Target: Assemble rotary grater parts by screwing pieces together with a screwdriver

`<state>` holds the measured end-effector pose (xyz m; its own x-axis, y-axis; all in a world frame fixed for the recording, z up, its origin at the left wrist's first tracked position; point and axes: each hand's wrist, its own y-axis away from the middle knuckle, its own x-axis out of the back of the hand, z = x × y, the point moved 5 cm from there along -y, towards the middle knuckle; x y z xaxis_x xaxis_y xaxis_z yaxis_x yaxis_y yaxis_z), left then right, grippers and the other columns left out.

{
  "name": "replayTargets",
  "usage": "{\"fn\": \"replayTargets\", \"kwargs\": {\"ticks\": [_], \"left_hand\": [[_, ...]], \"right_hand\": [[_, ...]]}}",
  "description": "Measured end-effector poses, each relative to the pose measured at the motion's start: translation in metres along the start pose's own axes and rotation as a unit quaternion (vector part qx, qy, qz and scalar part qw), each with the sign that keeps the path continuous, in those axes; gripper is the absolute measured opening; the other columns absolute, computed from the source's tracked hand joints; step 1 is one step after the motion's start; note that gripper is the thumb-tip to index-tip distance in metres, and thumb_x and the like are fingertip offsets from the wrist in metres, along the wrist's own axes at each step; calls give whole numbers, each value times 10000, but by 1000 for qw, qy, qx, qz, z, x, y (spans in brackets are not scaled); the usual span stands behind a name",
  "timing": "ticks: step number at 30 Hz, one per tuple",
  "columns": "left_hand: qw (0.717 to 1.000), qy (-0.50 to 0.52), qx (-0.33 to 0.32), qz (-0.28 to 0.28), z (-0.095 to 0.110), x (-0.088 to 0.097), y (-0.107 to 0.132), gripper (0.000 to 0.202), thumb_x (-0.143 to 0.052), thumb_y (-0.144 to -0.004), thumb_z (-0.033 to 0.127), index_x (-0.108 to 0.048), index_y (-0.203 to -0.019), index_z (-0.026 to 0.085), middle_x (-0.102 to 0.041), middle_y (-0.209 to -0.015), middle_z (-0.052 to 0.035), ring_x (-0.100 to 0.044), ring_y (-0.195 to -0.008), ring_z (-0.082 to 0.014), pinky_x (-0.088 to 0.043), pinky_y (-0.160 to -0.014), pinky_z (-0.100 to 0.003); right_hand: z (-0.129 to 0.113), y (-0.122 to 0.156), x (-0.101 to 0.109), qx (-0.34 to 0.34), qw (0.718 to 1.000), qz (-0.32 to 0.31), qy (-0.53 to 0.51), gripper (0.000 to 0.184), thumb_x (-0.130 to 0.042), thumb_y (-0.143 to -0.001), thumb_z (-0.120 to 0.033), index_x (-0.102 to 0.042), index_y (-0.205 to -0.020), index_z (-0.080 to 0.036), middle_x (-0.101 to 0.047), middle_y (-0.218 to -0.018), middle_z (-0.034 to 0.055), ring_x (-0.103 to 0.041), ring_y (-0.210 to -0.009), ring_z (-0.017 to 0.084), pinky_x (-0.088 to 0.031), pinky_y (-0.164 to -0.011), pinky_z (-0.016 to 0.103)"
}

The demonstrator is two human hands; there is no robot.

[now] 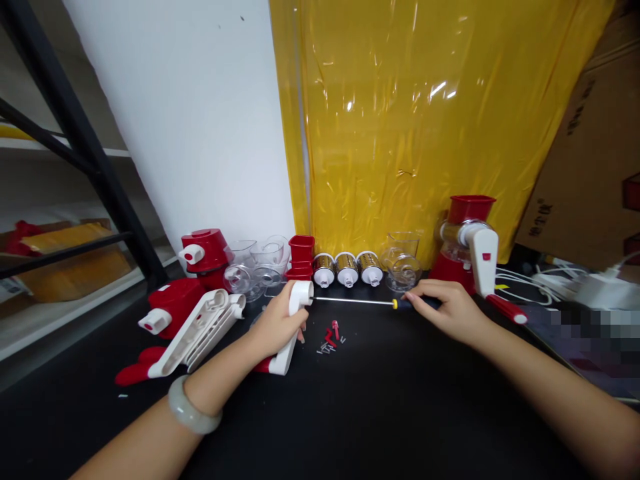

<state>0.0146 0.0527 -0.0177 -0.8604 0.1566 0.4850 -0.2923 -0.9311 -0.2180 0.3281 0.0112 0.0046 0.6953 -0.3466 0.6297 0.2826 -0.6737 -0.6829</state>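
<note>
My left hand [280, 319] is wrapped round a white crank handle [301, 293] with a red grip at its lower end. In my right hand [453, 308] is a screwdriver [357, 302] with a long thin shaft and a dark handle with a yellow collar. The shaft lies level, its tip at the round end of the crank handle; whether it touches a screw is hidden. Between my hands, several small screws [327, 348] and small red plastic parts [331, 335] lie on the black table [390, 407].
More white crank handles [197, 327] lie left beside red grater bodies [183, 303]. Clear plastic housings [255, 267], red hoppers [301, 253] and three metal grater drums [347, 269] line the back. An assembled grater [470, 247] stands right, near white cables [530, 283].
</note>
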Motion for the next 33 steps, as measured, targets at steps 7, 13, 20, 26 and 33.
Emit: {"fn": "replayTargets", "kwargs": {"ticks": [7, 13, 20, 26, 33], "left_hand": [[999, 23, 16, -31, -1, -4, 0, 318, -528, -729, 216, -472, -1042, 222, -590, -593, 76, -598, -438, -164, -496, -441, -263], [997, 62, 29, -35, -4, -5, -1, 355, -526, -721, 225, -453, -1068, 211, -588, -579, 80, -580, -428, -151, -503, -423, -255], [995, 80, 45, -46, 1, -5, 1, 389, -512, -699, 229, -447, -1081, 206, -583, -565, 78, -559, -421, -137, -500, -422, -243], [991, 101, 62, -56, 1, -6, 0, 417, -519, -679, 242, -428, -1084, 204, -578, -552, 75, -550, -425, -141, -486, -410, -235], [980, 128, 131, -79, 1, -7, 1, 424, -529, -661, 276, -398, -1057, 203, -582, -521, 73, -531, -400, -135, -484, -413, -236]], "right_hand": [[-3, -1, 4, 4, 1000, 12, 9, 313, -543, -955, -378, -676, -715, -229, -707, -680, 52, -666, -615, 187, -510, -614, 310], [-6, -1, 5, 16, 999, 22, 18, 271, -560, -943, -324, -660, -710, -229, -705, -679, 42, -667, -609, 177, -506, -609, 300], [-12, -1, 7, 37, 998, 39, 34, 244, -568, -934, -288, -658, -715, -230, -699, -664, 35, -665, -596, 172, -505, -596, 294], [-15, 0, 9, 72, 994, 55, 54, 216, -579, -932, -251, -663, -736, -225, -700, -669, 33, -669, -597, 160, -515, -593, 273], [-23, 3, 9, 150, 982, 74, 89, 163, -602, -933, -173, -669, -786, -194, -675, -660, 25, -644, -575, 134, -498, -574, 240]]}}
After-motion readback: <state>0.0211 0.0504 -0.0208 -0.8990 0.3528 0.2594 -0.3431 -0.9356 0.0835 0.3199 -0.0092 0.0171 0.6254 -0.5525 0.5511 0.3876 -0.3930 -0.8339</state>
